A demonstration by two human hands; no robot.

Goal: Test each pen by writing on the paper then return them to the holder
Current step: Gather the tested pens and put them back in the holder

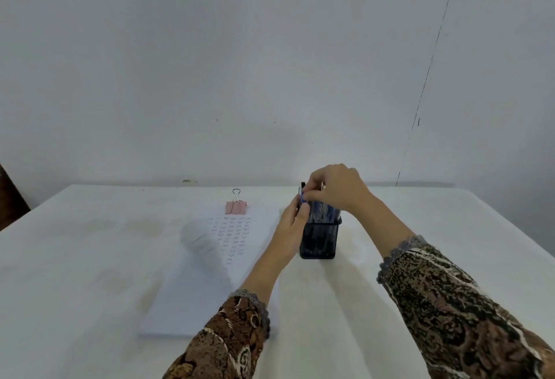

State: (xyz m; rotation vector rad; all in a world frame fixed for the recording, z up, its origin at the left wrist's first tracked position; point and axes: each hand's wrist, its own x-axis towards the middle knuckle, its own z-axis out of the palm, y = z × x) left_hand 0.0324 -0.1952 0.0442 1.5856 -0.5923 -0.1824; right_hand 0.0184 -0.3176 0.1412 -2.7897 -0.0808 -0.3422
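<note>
While the black mesh holder [319, 240] stands on the table [90, 258] right of the paper [210, 288], right hand [333, 188] pinches a pen [300, 195] in it; left hand [292, 222] lies straight-fingered against its side.

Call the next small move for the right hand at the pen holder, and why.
Probably lift one pen straight up and out. The right hand pinches a pen top above the holder, the left hand touches the holder's side, and the paper has free space below its marks.
</note>
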